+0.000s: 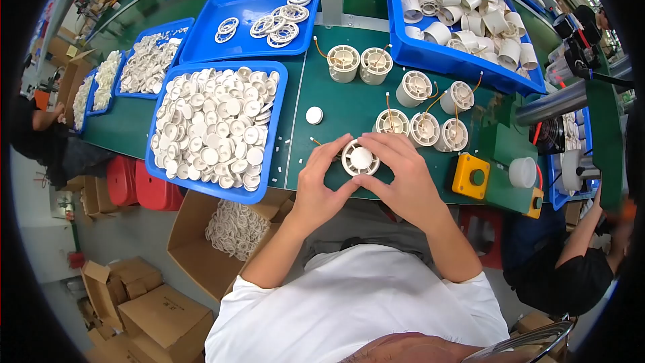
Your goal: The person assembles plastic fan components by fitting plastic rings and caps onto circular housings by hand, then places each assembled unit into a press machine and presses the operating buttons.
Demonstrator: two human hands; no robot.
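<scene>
Between my left hand [319, 185] and my right hand [402, 171], a round white slotted part [361, 157] is held at the front edge of the green table. Fingers and thumbs of both hands curve round its rim. A plain white disc covers its centre, and an orange wire sticks out at its left. Up and left of it lies a loose white cap [314, 115]. Several white cylindrical housings [425, 129] with orange wires stand just beyond and to the right of my right hand.
A blue tray of white caps [282, 114] is left of my hands; another blue tray [195, 44] behind holds white rings. A blue bin [396, 44] of white cylinders stands back right. A yellow button box [470, 176] is at right. People sit at both sides.
</scene>
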